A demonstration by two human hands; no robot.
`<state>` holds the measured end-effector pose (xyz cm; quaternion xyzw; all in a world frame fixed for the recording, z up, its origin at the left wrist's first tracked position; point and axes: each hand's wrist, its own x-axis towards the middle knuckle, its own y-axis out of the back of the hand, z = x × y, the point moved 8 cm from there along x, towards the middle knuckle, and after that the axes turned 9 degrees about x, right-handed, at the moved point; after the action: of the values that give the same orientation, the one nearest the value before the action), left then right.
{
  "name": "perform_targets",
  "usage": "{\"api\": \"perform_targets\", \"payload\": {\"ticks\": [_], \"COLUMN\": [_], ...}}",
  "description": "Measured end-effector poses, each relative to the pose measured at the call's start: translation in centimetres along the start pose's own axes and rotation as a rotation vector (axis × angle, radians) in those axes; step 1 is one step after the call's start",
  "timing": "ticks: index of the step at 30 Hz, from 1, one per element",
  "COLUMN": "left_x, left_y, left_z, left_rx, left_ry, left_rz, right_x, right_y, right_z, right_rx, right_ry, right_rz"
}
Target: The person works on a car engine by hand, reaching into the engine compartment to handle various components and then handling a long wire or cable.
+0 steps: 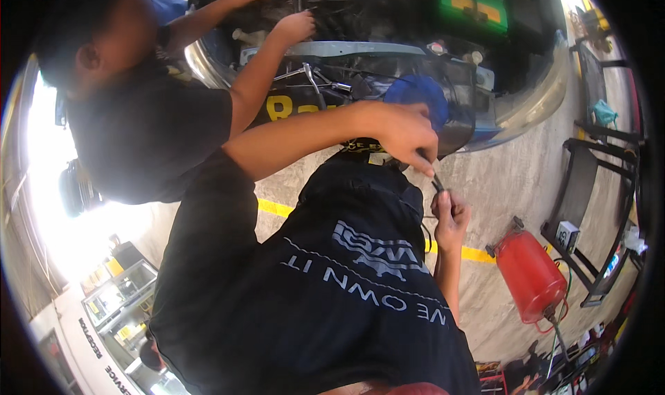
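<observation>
The person's left hand [407,140] is reaching across the front of the torso from the left, and its grip is pinching the upper part of a slim black cable-like piece [438,183] between thumb and fingers. The right hand [451,218] is rising from below, and its grip is pinching the lower part of the same piece, thumb uppermost. The piece is lying between the two sets of fingertips, in front of the body and over the concrete floor [346,218]; its exact type is too small to tell. A thin black cord [426,230] is hanging just beside the right hand. A blue rounded item [420,93] is showing directly behind the left hand, at the front of an open engine bay [346,21]. Chrome hand tools [312,76] are resting near the front crossmember [332,48], to the left of the blue item. A battery [474,8] with a green and yellow top is sitting at the upper right of the bay, and a headlight [533,111] is curving along the vehicle's corner. At the left, a co-worker [145,118] in a dark shirt is extending both arms over the bay. A red cylindrical tank [530,274] is standing on the floor at the right, near a black metal frame [578,187].
</observation>
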<state>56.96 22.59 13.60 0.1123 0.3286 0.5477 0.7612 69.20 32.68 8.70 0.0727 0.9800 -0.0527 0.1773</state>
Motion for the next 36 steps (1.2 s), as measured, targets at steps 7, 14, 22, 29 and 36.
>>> {"api": "perform_targets", "payload": {"ticks": [7, 14, 22, 29, 36], "left_x": [-1.3, -1.5, -1.8, -1.5, -1.2], "left_y": [1.6, 1.9, 3.1, 3.4, 4.5], "left_z": [1.0, 1.3, 2.3, 1.9, 2.2], "left_rx": [0.265, 0.162, 0.374, 0.137, 0.173], "left_ry": [0.029, 0.008, 0.002, -0.014, -0.09], "left_rz": [0.51, 0.465, 0.571, 0.449, 0.499], "right_x": [2.2, 1.7, 2.0, 1.8, 1.9], "right_y": [-2.3, -3.4, -2.9, -2.9, -2.5], "right_z": [-3.6, -6.6, -8.0, -9.2, -9.6], "right_rx": [-0.383, -0.509, -0.638, -0.687, -0.659], "right_ry": [0.176, 0.43, 0.467, 0.567, 0.601], "right_rz": [0.128, -0.072, -0.109, -0.068, 0.009]}}
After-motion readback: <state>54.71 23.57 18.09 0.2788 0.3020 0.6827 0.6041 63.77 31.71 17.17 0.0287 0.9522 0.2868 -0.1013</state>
